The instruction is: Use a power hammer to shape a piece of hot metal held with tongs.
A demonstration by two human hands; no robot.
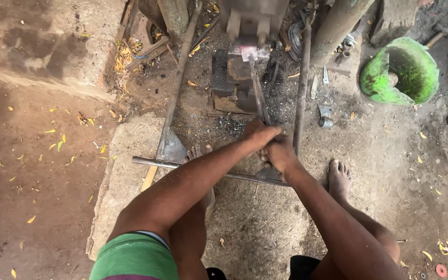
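Both your left hand (257, 134) and right hand (280, 153) have fingers clenched on the long dark flat steel strip (259, 96) at its near end; it looks rigid, heavy, rough-edged, so keep gripping there.

A dirt floor (37, 207) (strewn with yellow leaves (58, 142)) carries a green basin (400, 72) and steel rods (302, 88).

Left hand (257, 134) and right hand (280, 154) together grip a flat metal strip (259, 93) lying on the anvil block (233, 78).

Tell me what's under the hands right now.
Both hands, left and right, grip a long metal strip running up to the anvil block. A horizontal rod passes beneath. The strip's gripped end is covered by the fingers.
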